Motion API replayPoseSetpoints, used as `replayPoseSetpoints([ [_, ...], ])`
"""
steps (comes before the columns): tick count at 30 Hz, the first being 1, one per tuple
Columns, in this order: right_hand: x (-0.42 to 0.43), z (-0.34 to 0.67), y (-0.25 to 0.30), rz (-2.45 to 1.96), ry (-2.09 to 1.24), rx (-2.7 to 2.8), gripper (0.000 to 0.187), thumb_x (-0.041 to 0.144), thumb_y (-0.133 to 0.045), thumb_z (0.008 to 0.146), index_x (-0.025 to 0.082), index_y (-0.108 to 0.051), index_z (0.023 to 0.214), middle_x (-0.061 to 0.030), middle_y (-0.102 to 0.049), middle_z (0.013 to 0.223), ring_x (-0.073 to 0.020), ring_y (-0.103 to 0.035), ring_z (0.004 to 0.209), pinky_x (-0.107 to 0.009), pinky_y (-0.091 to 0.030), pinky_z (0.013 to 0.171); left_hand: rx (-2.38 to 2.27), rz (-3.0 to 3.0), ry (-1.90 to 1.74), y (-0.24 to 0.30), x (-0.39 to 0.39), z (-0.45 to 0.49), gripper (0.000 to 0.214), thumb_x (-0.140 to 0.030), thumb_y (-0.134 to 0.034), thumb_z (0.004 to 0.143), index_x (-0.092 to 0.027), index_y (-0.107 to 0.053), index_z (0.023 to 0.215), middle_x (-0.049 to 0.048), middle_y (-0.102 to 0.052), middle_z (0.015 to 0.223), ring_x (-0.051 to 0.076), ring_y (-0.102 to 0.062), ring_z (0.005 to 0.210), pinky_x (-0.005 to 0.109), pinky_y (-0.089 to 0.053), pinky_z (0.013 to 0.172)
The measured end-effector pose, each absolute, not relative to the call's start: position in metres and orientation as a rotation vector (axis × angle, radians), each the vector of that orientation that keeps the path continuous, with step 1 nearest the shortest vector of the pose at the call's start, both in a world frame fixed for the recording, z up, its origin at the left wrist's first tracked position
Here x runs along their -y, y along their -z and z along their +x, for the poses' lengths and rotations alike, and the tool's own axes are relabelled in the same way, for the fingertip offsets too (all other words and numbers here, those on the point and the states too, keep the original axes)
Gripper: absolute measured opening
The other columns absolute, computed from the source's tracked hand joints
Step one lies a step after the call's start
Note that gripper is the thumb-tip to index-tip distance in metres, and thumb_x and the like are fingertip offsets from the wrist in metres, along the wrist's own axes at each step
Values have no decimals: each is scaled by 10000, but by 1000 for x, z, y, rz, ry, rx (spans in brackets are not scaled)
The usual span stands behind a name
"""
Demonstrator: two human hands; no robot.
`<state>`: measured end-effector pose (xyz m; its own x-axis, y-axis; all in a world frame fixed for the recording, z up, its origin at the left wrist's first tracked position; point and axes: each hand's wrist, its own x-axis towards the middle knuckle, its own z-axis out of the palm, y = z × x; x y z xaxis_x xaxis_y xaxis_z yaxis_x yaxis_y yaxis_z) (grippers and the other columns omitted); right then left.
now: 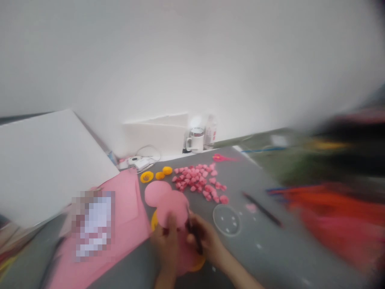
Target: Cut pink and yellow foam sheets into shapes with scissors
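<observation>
Left hand: this hand (165, 243) is pinching a pink disc (173, 202), thumb on top.
Right hand: this hand (202, 236) is closing around a dark tool (197, 237), too blurred to name, at the disc's 3 o'clock edge.
Under the hands: more pink material (185, 255) is lying at 6 o'clock, a yellow piece (154, 220) peeking out at 10.
Second disc: this pink round (157, 192) is sitting at 11, partly covered by the held one.
Open room: grey bench (264, 253) is stretching toward 4, its far corner showing at 1.
Clear round: a pale-rimmed disc (227, 220) is reflecting lights at 3; a dark stick (264, 210) is lying beyond.
Small pieces: puffy pink shapes (195, 177) are clustering between 12 and 1.
Mug: a white mug (197, 140) is standing near 12, contents unclear, beside a bottle (210, 130).
Sheets: flat pink sheets (124, 200) are spreading at 10, below a white board (54, 160).
</observation>
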<state>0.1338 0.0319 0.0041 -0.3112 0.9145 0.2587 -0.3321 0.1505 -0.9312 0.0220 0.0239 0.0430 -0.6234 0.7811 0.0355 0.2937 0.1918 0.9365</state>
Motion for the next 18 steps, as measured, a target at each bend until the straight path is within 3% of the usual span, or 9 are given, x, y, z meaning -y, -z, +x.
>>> replayPoseSetpoints([
  [9, -28, 135, -6, -739, -1439, 1343, 378, 507, -677, 693, 198, -563, 878, 20, -474, 653, -125, -437, 596, -225, -379, 544, -1996, 863, -1503, -47, -26, 20, 549, -676, -533, 622, -146, -564, 484, 32, -551, 429, 159, -516, 441, 245, -394, 416],
  [18, -28, 135, -5, -720, -1440, 1317, 344, 460, -705, 684, 195, -569, 856, 11, -518, 694, -119, -437, 605, -211, -375, 544, -1966, 891, -1514, -44, -26, 20, 483, -601, -579, 637, -138, -592, 501, 25, -548, 416, 157, -511, 412, 246, -387, 389],
])
